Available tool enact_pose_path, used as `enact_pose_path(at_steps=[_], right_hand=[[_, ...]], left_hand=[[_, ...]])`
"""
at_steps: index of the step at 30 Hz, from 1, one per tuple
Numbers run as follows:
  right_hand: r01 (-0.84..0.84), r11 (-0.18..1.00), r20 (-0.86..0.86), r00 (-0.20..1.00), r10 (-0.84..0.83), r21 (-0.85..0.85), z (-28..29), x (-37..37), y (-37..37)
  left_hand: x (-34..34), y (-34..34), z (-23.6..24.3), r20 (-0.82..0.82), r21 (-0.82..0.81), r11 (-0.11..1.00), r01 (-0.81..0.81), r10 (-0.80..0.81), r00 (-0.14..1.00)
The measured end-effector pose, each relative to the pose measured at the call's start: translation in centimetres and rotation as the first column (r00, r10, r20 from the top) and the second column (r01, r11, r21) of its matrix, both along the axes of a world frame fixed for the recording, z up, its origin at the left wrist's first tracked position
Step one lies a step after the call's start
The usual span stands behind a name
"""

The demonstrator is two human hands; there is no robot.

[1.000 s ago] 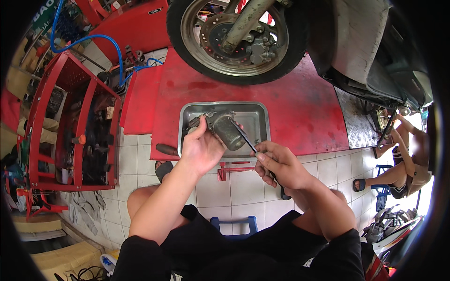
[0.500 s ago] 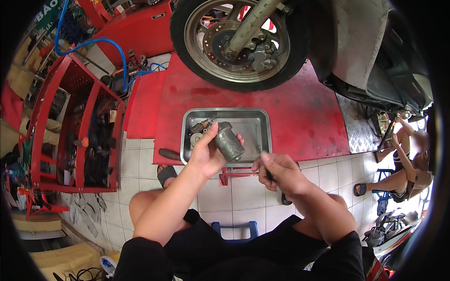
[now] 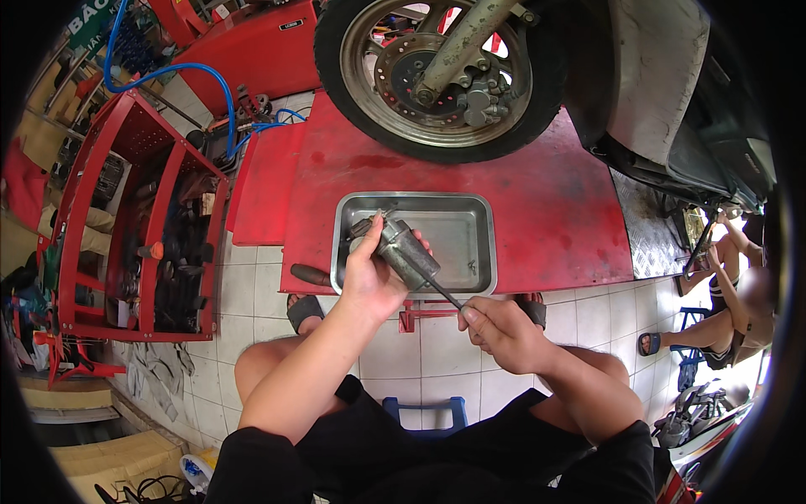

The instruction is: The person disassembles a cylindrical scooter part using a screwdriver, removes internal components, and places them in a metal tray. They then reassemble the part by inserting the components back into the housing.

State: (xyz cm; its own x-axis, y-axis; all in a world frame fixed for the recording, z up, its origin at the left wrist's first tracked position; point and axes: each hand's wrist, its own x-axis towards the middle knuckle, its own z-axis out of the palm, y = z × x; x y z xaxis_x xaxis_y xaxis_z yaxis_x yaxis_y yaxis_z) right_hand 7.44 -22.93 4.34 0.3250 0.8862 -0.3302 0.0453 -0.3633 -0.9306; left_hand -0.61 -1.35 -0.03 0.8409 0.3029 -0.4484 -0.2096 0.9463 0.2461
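Since the earlier frame, our right hand (image 3: 510, 332) has brought a slim dark tool (image 3: 445, 294) into sight, its tip now at the lower end of the metal cylinder (image 3: 408, 259); firm contact we cannot confirm. Nearest, right of the lower centre, that grip is clamped around the tool, fingers curled. At the frame's centre, our left hand (image 3: 374, 279) wraps its grip round the cylinder, fingertips showing at its right. We judge the step to be working at the cylinder's end; the next move calls for a steady hold. Behind sit the steel tray (image 3: 491, 244) and red bench (image 3: 562, 227), then a wheel (image 3: 541, 109) at upper centre.
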Motion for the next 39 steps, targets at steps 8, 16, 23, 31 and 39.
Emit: enact_pose_path(at_steps=[8, 16, 23, 31, 39], right_hand=[[0.014, 1.000, 0.111, 0.994, -0.011, -0.025, -0.4, 0.1, 0.2], [-0.009, 0.999, -0.924, 0.381, -0.041, -0.048, -1.4, 0.9, -0.1], [0.003, 1.000, 0.318, 0.948, -0.004, 0.001, -1.0, 0.0, 0.6], [-0.065, 0.997, -0.330, 0.941, 0.071, 0.030, -2.0, 0.6, 0.0], [-0.277, 0.950, -0.255, 0.938, 0.235, -0.142, -3.5, 1.7, 0.1]], left_hand=[[-0.2, -0.1, 0.1, 0.008, -0.023, 1.000, -0.014, 0.014, 1.000], [-0.3, -0.3, -0.7, 0.116, -0.042, 0.999, 0.024, -0.019, 0.993], [-0.3, -0.1, -1.2, 0.038, 0.125, 0.992, -0.033, 0.028, 0.999], [0.2, -0.3, -1.1, -0.130, 0.253, 0.964, 0.082, -0.050, 0.990], [1.2, -1.9, -1.4, -0.284, 0.162, 0.966, 0.202, -0.151, 0.947]])
